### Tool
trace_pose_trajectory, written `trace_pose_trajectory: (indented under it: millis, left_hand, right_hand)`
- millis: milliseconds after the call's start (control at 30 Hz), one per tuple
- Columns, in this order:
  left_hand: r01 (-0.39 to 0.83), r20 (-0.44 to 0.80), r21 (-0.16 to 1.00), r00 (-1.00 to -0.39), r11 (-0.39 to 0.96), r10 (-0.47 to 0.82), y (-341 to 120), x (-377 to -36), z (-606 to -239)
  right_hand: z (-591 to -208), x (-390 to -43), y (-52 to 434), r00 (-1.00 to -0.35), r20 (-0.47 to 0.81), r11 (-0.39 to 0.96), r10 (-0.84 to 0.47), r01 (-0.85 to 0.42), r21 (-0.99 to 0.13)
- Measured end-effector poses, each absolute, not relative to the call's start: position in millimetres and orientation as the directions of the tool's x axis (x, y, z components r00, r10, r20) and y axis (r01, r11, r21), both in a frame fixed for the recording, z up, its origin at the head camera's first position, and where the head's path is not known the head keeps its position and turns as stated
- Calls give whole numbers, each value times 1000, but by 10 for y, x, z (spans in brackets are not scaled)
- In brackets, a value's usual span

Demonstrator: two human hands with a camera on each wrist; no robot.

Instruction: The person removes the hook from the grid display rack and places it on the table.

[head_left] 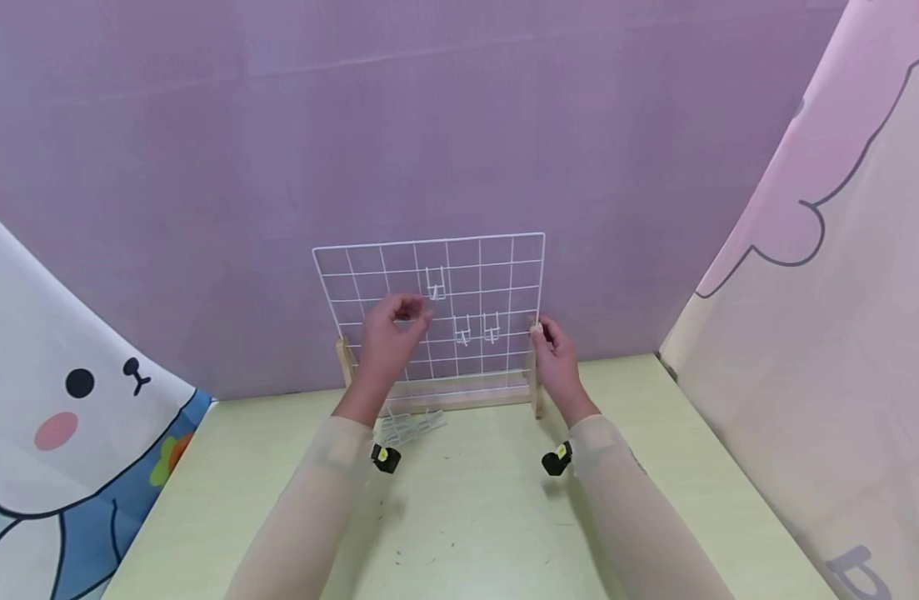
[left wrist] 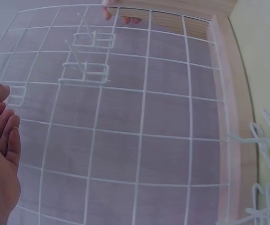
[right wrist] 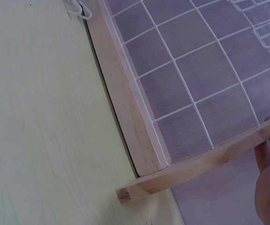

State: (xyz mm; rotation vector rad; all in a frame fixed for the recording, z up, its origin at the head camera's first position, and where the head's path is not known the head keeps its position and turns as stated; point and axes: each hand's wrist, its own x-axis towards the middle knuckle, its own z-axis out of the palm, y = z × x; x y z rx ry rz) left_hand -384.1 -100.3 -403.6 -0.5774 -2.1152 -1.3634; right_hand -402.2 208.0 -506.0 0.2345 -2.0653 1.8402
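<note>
A white wire grid panel (head_left: 474,292) stands upright in a wooden stand (head_left: 459,403). Three white wire hooks hang on it: an upper hook (head_left: 437,290) and two lower, a left hook (head_left: 462,333) and a right hook (head_left: 491,330). My left hand (head_left: 390,342) is in front of the grid, fingers loosely bent, fingertips just below the upper hook; in the left wrist view they are beside this hook (left wrist: 16,95), and I see nothing held. With my right hand (head_left: 555,360) I grip the stand's right wooden upright (right wrist: 219,159), fingers partly behind it.
Several loose white hooks (head_left: 410,427) lie in a pile on the pale wood-grain table (head_left: 466,517), in front of the stand's left part. Behind the grid hangs a purple cloth (head_left: 429,125). Printed cloths flank the table at left and right. Small dark specks dot the tabletop.
</note>
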Motion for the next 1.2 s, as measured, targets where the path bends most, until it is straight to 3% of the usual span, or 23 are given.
trace_pose_trajectory:
  millis: [367, 1200]
  left_hand:
    - [719, 734, 592, -668, 365, 126, -890, -3884, -3879]
    - [729, 744, 604, -661, 322, 100, -860, -3927, -3862]
  right_hand:
    - [-5081, -3990, 2065, -904, 407, 127, 128, -392, -911]
    - [-5071, -3998, 2050, -902, 413, 162, 124, -393, -905]
